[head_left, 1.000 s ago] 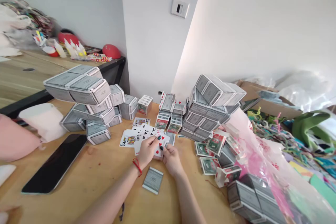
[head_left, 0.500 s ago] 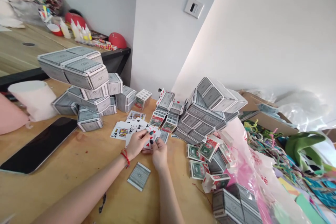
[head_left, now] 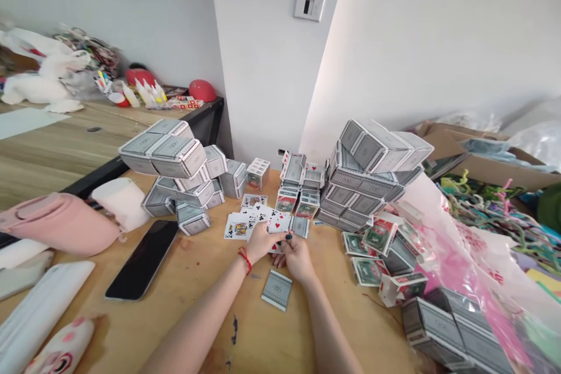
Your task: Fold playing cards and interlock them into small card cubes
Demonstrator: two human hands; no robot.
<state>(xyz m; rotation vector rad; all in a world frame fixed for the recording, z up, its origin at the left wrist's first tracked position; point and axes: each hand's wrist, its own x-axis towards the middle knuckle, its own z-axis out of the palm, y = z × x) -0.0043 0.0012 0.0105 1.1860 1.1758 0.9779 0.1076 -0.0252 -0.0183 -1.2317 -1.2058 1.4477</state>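
My left hand [head_left: 262, 243], with a red string bracelet at the wrist, and my right hand [head_left: 298, 258] meet over the table. Their fingers pinch a playing card [head_left: 275, 248] with red hearts, partly hidden behind them. Just beyond, several face-up cards [head_left: 236, 226] lie overlapping, and a face-down card [head_left: 301, 225] sits to their right. Nearer to me, below the hands, a grey-backed card [head_left: 277, 290] lies face down. Behind the cards stand opened card packs [head_left: 293, 168] and red-green card boxes [head_left: 286, 201].
Blocks folded from cards are stacked at left [head_left: 177, 155] and right [head_left: 357, 184]. A black phone [head_left: 142, 260] and a pink pouch [head_left: 61, 222] lie left. Empty-looking card boxes [head_left: 368, 270], more card blocks [head_left: 442, 327] and a pink plastic bag [head_left: 456, 263] are at right.
My view has swung left, so the scene sits further right and more of the table's left side shows. Both hands stay together on the heart card, with the fingers shifted slightly.
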